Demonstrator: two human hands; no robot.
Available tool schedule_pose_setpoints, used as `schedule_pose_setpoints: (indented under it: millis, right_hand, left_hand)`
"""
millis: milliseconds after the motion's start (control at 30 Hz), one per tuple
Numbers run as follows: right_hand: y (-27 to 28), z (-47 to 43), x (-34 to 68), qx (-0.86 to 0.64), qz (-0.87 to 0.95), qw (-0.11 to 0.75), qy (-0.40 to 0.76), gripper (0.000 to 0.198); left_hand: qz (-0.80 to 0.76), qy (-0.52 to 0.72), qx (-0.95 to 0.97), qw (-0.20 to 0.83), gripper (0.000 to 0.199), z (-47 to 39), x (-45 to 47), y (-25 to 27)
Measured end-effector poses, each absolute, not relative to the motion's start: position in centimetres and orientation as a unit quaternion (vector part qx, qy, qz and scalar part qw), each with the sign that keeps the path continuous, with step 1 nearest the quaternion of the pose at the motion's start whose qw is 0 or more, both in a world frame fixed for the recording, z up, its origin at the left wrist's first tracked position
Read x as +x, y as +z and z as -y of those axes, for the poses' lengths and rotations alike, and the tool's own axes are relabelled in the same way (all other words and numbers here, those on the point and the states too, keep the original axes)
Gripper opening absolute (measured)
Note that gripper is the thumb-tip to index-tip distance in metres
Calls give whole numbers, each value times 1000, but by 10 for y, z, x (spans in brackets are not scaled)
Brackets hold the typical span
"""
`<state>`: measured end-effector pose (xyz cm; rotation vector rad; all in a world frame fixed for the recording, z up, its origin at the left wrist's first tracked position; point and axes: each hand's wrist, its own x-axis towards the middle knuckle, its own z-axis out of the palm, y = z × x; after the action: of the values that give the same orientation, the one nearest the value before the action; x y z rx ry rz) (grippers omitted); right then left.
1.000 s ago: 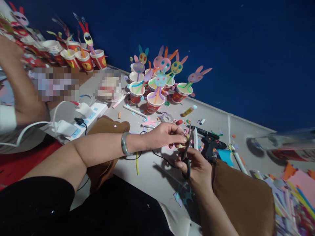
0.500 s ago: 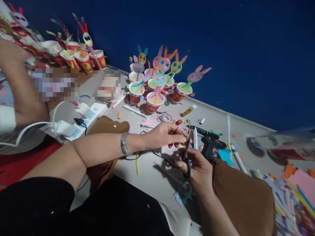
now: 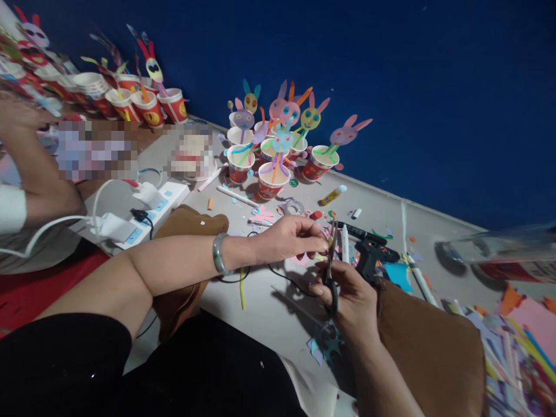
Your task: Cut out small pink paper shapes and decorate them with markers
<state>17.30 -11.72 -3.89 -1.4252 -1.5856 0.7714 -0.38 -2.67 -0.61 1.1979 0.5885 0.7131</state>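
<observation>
My left hand, with a jade-like bangle on its wrist, pinches a small yellowish piece, perhaps paper, between thumb and fingers. Against that piece lie the blades of a pair of scissors, pointing up and away from me. My right hand is closed around their black handles. Just beyond it rest a black glue gun and a white marker. Paper scraps lie under and around both hands, and a yellow strip sits below my left wrist.
Red paper cups with paper rabbit figures stand against the blue wall. At left are a white power strip with cords and another person's arm. A glue stick, brown cloth and colourful craft materials lie rightward.
My hands stay almost in place, the scissor blades shifting only slightly at the yellowish piece. At the left, the other person's hand has moved down a little.
</observation>
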Motion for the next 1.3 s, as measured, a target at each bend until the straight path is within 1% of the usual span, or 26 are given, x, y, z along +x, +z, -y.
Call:
schedule_pose_setpoints:
  millis: [300, 833, 1300]
  right_hand:
    - [-39, 117, 176, -569, 637, 419, 306, 42]
    - [-38, 118, 179, -572, 638, 406, 318, 38]
    - [-36, 118, 180, -570, 637, 412, 318, 35]
  left_hand:
    - [-277, 327, 552, 716, 15, 26, -3, -7]
    - [-284, 330, 547, 715, 12, 26, -3, -6]
    - [-280, 333, 549, 714, 11, 26, -4, -6]
